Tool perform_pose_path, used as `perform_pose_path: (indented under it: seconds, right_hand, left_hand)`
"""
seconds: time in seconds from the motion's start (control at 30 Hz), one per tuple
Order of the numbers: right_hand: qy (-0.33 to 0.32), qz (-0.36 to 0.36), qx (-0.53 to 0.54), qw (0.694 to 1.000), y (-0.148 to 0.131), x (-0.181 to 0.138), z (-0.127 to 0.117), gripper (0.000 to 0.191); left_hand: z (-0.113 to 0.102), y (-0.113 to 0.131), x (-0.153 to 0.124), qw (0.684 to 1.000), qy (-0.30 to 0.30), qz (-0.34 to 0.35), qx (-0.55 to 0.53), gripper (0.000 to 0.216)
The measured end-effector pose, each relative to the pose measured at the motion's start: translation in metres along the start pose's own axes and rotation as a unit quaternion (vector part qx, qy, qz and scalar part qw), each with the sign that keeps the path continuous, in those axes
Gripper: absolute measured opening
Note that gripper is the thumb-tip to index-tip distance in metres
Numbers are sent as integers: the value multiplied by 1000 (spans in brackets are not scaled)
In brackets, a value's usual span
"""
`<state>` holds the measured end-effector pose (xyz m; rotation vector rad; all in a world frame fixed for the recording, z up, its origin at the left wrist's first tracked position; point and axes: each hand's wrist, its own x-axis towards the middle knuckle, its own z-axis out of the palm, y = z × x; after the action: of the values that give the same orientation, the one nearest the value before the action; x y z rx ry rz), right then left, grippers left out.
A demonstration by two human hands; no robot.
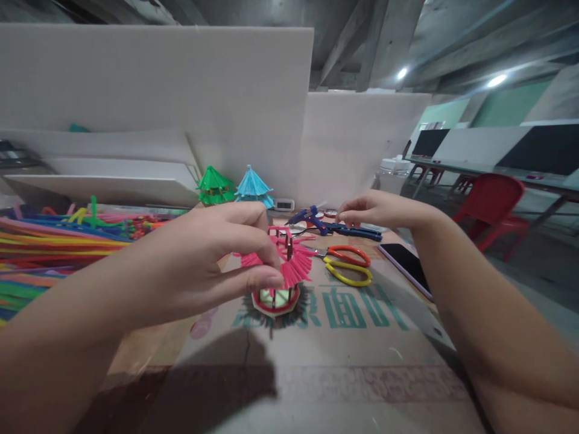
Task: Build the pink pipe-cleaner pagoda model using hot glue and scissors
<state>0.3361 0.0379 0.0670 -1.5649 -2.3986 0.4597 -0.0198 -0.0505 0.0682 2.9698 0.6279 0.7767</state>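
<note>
My left hand (239, 253) is closed, thumb and fingers pinching a small pavilion model with a pink fringed roof (296, 265), made of fuzzy craft stems. Dark posts and a red-rimmed octagonal base (275, 306) show below the roof; my fingers hide its left side. Farther back, my right hand (366, 210) hovers with loosely bent fingers, apart from the thumb, over dark blue plier-like handles (357, 231). I make out nothing in it. Just left of these tools lies a blue glue gun (312, 220). Scissors with red and yellow handles (348, 265) rest nearer to me.
Colourful craft stems (58, 253) are piled at the left. Green (214, 185) and blue (253, 188) pavilion models stand at the back, near a small digital display (284, 205). A phone (407, 268) lies at the right. White boards (158, 90) rise behind.
</note>
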Motion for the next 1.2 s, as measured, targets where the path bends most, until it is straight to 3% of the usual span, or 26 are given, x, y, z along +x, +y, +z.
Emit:
perform_pose_path:
  seconds: [0.17, 0.33, 0.4, 0.47, 0.57, 0.8, 1.0, 1.1, 1.2]
  right_hand:
    - [-25, -140, 110, 984, -54, -22, 9, 46]
    - [-99, -270, 212, 934, -93, -31, 34, 54]
    - [-104, -308, 216, 921, -102, -31, 42, 53]
    - [-90, -324, 185, 923, -111, -32, 48, 39]
    - [-86, -329, 136, 931, -119, -35, 51, 18]
    - [-128, -328, 96, 931, -117, -44, 40, 27]
    - [-257, -282, -20, 924, -120, -56, 37, 29]
    - [-223, -226, -125, 940, -121, -61, 60, 16]
    - [-167, -144, -178, 959, -116, -65, 86, 29]
  left_hand:
    - [7, 0, -2, 1000, 28, 9, 2, 17]
    - [15, 0, 2, 997, 73, -2, 27, 16]
    - [18, 2, 5, 994, 97, -3, 44, 20]
    - [21, 4, 7, 991, 117, 0, 64, 25]
    - [23, 8, 8, 989, 122, 19, 83, 36]
    - [15, 10, 8, 991, 100, 34, 78, 50]
    - [15, 12, 6, 984, 165, 0, 65, 17]
    - [15, 12, 3, 978, 201, -22, 55, 17]
    - [14, 6, 2, 973, 223, -6, 56, 14]
